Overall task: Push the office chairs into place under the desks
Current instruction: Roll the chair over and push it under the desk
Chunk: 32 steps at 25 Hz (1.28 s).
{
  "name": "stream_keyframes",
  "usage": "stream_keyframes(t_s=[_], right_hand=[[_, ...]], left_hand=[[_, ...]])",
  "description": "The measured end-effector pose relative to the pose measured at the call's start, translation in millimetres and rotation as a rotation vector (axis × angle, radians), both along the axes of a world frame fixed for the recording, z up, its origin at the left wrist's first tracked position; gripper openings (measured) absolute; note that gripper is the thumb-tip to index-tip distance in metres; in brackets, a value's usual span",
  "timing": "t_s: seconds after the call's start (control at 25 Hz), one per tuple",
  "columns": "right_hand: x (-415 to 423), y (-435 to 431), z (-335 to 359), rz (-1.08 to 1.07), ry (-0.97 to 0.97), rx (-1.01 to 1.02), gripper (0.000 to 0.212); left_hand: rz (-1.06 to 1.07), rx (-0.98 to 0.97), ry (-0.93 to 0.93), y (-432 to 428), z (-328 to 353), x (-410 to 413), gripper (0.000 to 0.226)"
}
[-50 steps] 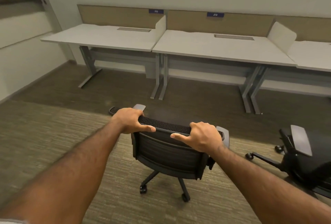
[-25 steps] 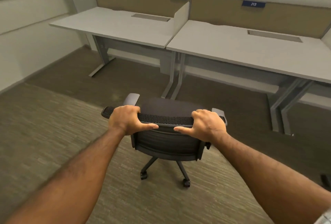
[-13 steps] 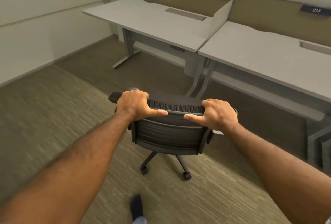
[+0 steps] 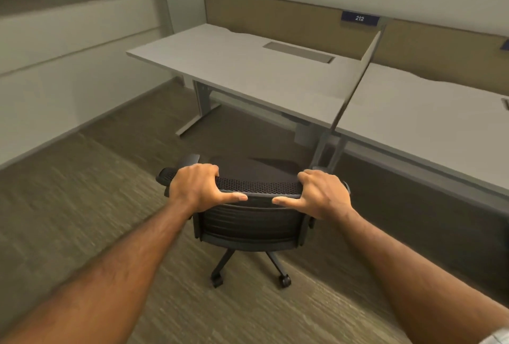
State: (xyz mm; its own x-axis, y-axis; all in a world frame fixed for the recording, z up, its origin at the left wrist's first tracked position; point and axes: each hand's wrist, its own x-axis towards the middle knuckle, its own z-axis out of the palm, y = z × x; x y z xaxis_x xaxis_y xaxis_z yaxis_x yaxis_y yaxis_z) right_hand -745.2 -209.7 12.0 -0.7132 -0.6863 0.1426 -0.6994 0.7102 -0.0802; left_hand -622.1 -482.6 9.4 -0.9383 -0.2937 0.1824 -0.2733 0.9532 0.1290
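Note:
A black mesh-backed office chair (image 4: 252, 222) on casters stands on the carpet in the middle of the view, its back towards me. My left hand (image 4: 197, 188) grips the left part of the backrest's top edge. My right hand (image 4: 322, 195) grips the right part of the same edge. Ahead stands a white desk (image 4: 248, 73) under the sign 212. The chair's seat points at the legs between that desk and a second white desk (image 4: 429, 120) on the right. The chair stands short of both desks.
A thin divider panel (image 4: 358, 73) separates the two desks, with a tan back panel (image 4: 275, 16) behind them. The left desk's grey leg (image 4: 199, 106) stands on the dark floor. A wall (image 4: 68, 62) runs along the left side. Carpet lies to the left of the chair.
The chair has rolled forward and to the left, closer to desk 212, with both hands still on its backrest. The view has turned left, and the second chair has left the view.

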Motion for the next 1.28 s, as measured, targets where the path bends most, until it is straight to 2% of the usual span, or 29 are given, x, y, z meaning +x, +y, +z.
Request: stream_keyframes(t_s=[0.32,0.64,0.88,1.28], right_hand=[[-118.4,-133.5,-9.2,0.063,0.023,-0.046,0.089],[-213.0,-245.3,-5.4,0.118,-0.01,-0.07,0.102],[-267.5,-329.7,-6.3,0.129,0.01,-0.107,0.099],[-310.2,-508.7,-17.3,-0.067,-0.02,-0.091,0.096]], left_hand=[[0.043,0.005,-0.017,-125.6,-1.5,-99.4,0.09],[0.095,0.019,-0.03,-227.4,4.8,-182.8,0.092],[0.083,0.021,-0.032,-316.0,3.3,-240.6,0.09],[-0.058,-0.005,0.003,-517.0,-9.2,-325.1,0.095]])
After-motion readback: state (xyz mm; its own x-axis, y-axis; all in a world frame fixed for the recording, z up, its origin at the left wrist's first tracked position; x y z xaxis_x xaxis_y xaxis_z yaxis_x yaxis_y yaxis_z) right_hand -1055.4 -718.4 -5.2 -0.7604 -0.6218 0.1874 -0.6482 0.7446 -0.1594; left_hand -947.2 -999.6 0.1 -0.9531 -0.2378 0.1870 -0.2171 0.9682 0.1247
